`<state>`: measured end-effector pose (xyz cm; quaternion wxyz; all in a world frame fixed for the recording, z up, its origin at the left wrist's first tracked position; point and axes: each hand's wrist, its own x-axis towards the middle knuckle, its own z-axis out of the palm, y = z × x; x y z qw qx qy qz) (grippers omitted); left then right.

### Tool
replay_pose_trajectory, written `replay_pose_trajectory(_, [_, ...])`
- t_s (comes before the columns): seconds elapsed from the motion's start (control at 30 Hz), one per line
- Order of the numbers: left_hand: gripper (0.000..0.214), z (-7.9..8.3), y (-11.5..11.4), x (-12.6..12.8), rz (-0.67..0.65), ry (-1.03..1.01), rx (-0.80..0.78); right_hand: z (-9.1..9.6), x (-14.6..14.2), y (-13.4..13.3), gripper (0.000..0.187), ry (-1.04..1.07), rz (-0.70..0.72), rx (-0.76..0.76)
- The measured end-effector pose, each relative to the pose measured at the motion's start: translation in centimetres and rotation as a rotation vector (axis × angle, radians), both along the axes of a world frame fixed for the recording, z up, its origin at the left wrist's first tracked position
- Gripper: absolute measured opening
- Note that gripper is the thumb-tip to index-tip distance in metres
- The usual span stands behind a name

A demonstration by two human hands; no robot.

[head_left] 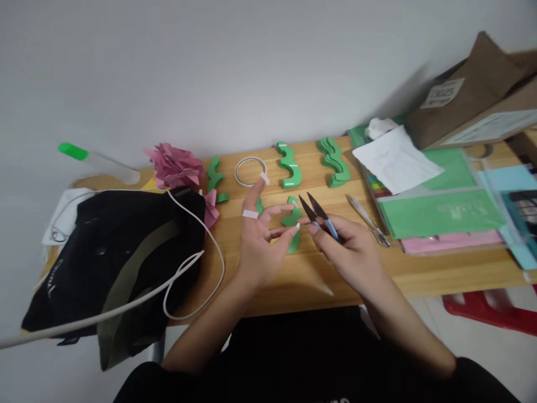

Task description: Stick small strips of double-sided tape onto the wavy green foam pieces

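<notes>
My left hand (pixel 262 240) pinches a small white strip of tape (pixel 298 226) between thumb and fingertip. Two more white strips (pixel 250 214) cling to its raised index finger. In my right hand (pixel 346 246) are thread snips (pixel 322 215) with blue handles, their dark blades apart and pointing up and away. Its index fingertip comes close to the pinched strip. A green wavy piece (pixel 292 215) lies on the table behind my left fingers, partly hidden. Farther back are a green wavy piece with white strips (pixel 288 165), a stack of green wavy pieces (pixel 334 162) and another green piece (pixel 215 178).
A white ring (pixel 250 171) lies near the wall. Pink crumpled paper (pixel 176 165), a black bag (pixel 126 252) and a white cable (pixel 218 252) are on the left. On the right are a craft knife (pixel 368 220), green packets (pixel 440 215) and a cardboard box (pixel 478 101).
</notes>
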<state>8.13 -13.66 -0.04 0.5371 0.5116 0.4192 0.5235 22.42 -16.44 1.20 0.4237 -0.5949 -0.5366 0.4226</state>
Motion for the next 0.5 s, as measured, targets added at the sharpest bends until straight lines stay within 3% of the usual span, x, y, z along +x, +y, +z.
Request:
replay_pose_trajectory(0.17, [0.077, 1.5, 0.2, 0.3, 0.073, -0.103, 0.047, -0.4, -0.9, 0.0, 0.034, 0.077, -0.179, 0.109])
replay_pose_trajectory(0.23, [0.071, 1.8, 0.1, 0.4, 0.085, -0.16, 0.078, -0.3, -1.1, 0.2, 0.026, 0.179, -0.242, 0.086])
replay_pose_trajectory(0.33, [0.064, 2.0, -0.2, 0.6, 0.072, -0.22, 0.128, 0.2, -1.3, 0.5, 0.016, 0.296, -0.229, 0.038])
replay_pose_trajectory(0.5, [0.065, 2.4, -0.7, 1.2, 0.069, -0.188, 0.245, 0.9, -1.9, 0.5, 0.008, 0.23, -0.324, 0.113])
